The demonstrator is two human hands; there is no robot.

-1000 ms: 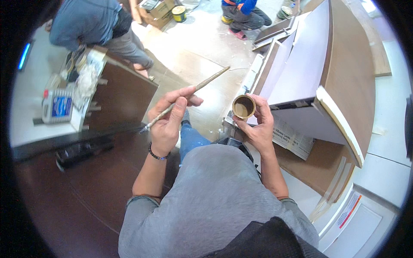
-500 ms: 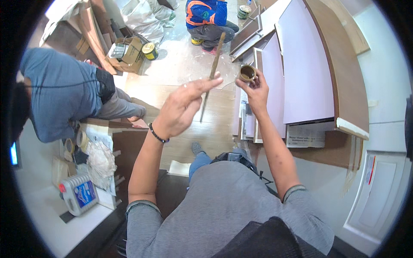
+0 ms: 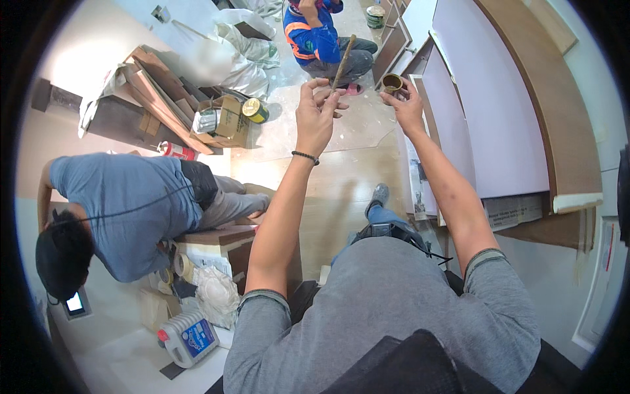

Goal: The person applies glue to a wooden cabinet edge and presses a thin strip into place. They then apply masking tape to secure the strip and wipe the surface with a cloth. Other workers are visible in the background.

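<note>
Head view: the small cup (image 3: pixel 392 78) is held out at arm's length over the floor (image 3: pixel 354 167), its open mouth turned partly toward the camera; what it holds is too small to make out for certain. The right hand (image 3: pixel 409 110) grasps it, thumb on the near side and fingers curled round the far side. Just to the left, apart from the cup, the thin brown stick (image 3: pixel 345 60) leans up and slightly right. The left hand (image 3: pixel 316 118) pinches it between thumb and fingers, the other fingers loosely spread; its lower end is hidden. A dark bead bracelet (image 3: pixel 306 157) circles the left wrist.

The step in hand looks like carrying or readying the two things, with the stick out of the cup. The next move seems to call for keeping the cup's mouth up, the pinch light, and the right forearm clear of the cabinet (image 3: pixel 499 125) beside it.

Farther out, a crouching co-worker (image 3: pixel 318 41) in a blue and orange top is beyond the stick, and a bending co-worker (image 3: pixel 125 207) is at the left. Below that person, a plastic jug (image 3: pixel 190 338) stands on the white worktop (image 3: pixel 125 351), near a crumpled cloth (image 3: pixel 216 295).
</note>
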